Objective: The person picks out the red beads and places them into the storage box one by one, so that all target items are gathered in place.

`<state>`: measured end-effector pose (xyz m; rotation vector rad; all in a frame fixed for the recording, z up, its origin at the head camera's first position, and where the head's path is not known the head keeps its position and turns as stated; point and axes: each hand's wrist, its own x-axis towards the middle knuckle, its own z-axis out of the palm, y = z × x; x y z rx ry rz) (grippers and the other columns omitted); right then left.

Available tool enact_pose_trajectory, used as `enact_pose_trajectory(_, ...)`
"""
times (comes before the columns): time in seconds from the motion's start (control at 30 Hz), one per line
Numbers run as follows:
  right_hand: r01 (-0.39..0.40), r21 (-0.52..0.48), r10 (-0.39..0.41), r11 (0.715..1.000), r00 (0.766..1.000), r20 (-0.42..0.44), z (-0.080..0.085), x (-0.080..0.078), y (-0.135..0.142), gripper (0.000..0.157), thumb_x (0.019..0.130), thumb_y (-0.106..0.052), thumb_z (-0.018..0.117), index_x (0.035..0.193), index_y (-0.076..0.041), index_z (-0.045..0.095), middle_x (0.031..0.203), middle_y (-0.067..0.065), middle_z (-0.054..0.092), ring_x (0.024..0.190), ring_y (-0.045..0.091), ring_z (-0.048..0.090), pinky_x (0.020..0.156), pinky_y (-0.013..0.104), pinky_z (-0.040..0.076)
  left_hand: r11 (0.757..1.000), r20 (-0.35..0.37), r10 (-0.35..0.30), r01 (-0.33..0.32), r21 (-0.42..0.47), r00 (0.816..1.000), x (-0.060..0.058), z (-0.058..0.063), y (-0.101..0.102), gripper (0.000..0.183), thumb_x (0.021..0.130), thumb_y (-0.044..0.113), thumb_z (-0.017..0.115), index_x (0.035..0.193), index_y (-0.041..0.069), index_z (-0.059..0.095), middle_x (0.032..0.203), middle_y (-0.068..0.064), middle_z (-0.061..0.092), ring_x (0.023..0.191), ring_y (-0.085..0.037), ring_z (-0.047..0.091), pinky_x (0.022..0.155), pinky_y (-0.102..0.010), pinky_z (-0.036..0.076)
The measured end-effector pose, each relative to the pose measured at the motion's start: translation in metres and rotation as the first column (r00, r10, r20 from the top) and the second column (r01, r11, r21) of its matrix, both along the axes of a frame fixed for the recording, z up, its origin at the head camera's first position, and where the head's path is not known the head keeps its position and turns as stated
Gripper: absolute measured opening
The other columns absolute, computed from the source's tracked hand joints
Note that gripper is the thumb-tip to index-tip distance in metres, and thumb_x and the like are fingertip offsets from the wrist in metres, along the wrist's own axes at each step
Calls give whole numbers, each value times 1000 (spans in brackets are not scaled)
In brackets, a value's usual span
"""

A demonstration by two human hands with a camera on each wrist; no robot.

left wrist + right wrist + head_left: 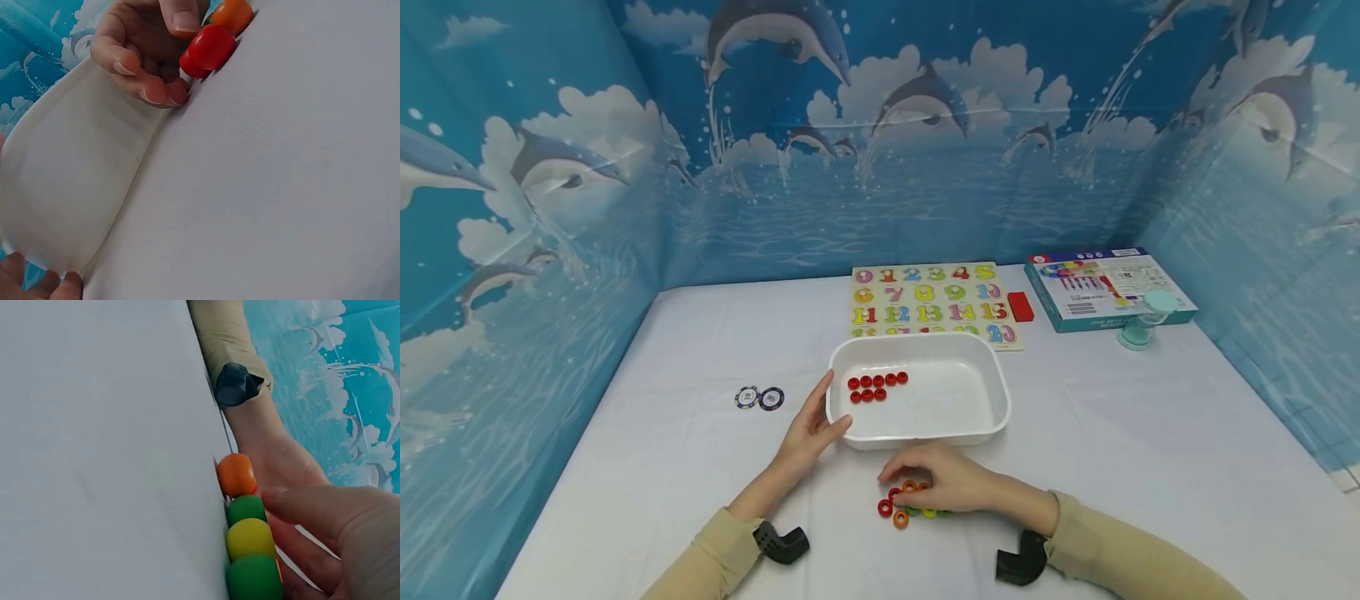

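Note:
My left hand point(808, 429) holds the left end of a white plastic tub point(925, 437), thumb over the near rim and fingers along the outer side. Inside the tub, several red beads point(878, 382) lie in two rows toward the left. Just in front of it, my right hand point(951, 479) hovers over a small group of loose beads, its fingers and thumb bent and apart. A red bead point(885, 507) and an orange bead point(901, 519) show beside the thumb. In the right wrist view, a green bead point(247, 510) and a yellow bead point(250, 539) stand near it; the hand partly hides others.
Behind the tub lies a number puzzle board point(936, 292), with a red block point(1020, 307) at its right. A boxed set point(1108, 287) and a teal-ended sand timer point(1147, 319) are at the back right. Two round chips point(759, 398) lie left of the tub.

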<state>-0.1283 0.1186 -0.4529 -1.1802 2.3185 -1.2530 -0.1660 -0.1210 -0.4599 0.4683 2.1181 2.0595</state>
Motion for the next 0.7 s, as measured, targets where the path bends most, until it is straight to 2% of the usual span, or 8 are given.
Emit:
enact_pose_trajectory(0.07, 9, 5, -9, 1000, 1000, -8, -3, -1, 0, 24, 80, -27, 67, 104, -21, 63, 98, -12, 61, 90, 5, 55, 80, 22, 48, 1000, 7, -4, 4, -3, 1000, 2, 5, 0, 72, 85, 11, 61, 143, 18, 18, 145, -14, 17, 130, -29, 23, 102, -33, 29)
enact_pose_trajectory(0.13, 18, 14, -18, 1000, 1000, -17, -4, -1, -1, 23, 80, -28, 67, 102, -22, 63, 96, -13, 61, 88, 4, 55, 78, 21, 48, 1000, 3, -7, 7, -8, 1000, 1, 4, 0, 72, 85, 10, 60, 143, 18, 18, 145, -15, 16, 130, -29, 23, 102, -34, 29)
enact_pose_trajectory(0.3, 30, 29, -29, 999, 999, -23, -5, -1, 0, 19, 79, -29, 68, 98, -24, 65, 92, -16, 61, 85, 3, 54, 75, 19, 48, 1000, 0, 8, -8, -6, 1000, -3, -6, 0, 72, 84, 16, 62, 142, 25, 20, 146, -9, 18, 130, -24, 24, 101, -29, 30)
enact_pose_trajectory(0.47, 35, 38, -34, 999, 999, -15, -4, -1, 1, 16, 79, -28, 68, 95, -25, 66, 91, -17, 61, 86, 2, 54, 76, 20, 48, 1000, -44, 12, -11, 6, 999, -4, -11, -1, 73, 83, 20, 64, 142, 23, 21, 146, -11, 17, 130, -27, 23, 100, -29, 30)
enact_pose_trajectory(0.6, 48, 69, -47, 996, 999, -24, 1, 1, 3, 16, 80, -26, 67, 97, -25, 66, 91, -18, 60, 85, 3, 54, 76, 20, 48, 1000, -62, 8, -7, 13, 998, -4, -13, -1, 74, 83, 19, 64, 143, 22, 21, 146, -13, 17, 130, -29, 23, 100, -29, 31)
enact_pose_trajectory(0.7, 48, 86, -45, 995, 998, -39, 11, 4, 7, 16, 82, -25, 65, 98, -24, 65, 91, -18, 59, 82, 5, 53, 75, 21, 48, 1000, -62, 7, -6, 21, 998, -4, -13, 0, 74, 83, 18, 64, 143, 21, 20, 146, -13, 17, 129, -29, 23, 99, -29, 31)
